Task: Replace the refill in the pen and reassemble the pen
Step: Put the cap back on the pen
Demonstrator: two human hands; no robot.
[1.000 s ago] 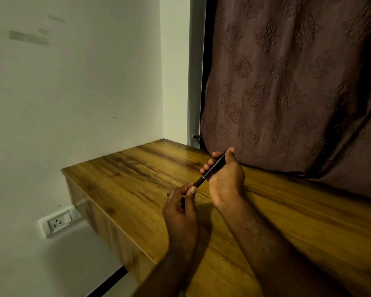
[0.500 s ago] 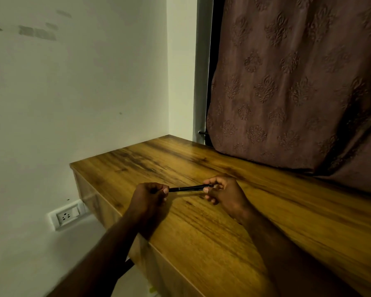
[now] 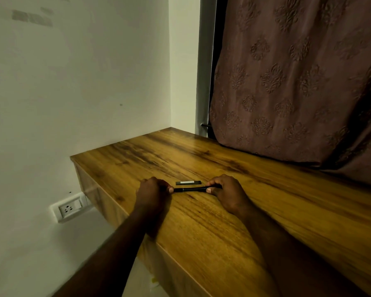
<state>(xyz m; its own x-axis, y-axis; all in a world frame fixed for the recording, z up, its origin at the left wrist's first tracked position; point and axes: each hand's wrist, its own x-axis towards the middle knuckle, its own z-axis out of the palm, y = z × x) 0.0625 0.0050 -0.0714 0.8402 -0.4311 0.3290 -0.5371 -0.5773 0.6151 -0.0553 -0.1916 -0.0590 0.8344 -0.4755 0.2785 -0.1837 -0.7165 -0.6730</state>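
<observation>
You can read no text, brand or number here. The dark strip [image 3: 188, 182] on the table [image 3: 223, 221], just beyond the pen [image 3: 191, 189], carries a pale label, too small to read. The socket [image 3: 69, 209] at left is blurred.

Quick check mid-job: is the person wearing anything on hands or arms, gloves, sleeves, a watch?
Nothing worn shows. The left hand and right hand are bare: no gloves, no rings that I can make out. The left forearm and right forearm are bare to the frame edge, with no sleeves, watch or bands.
</observation>
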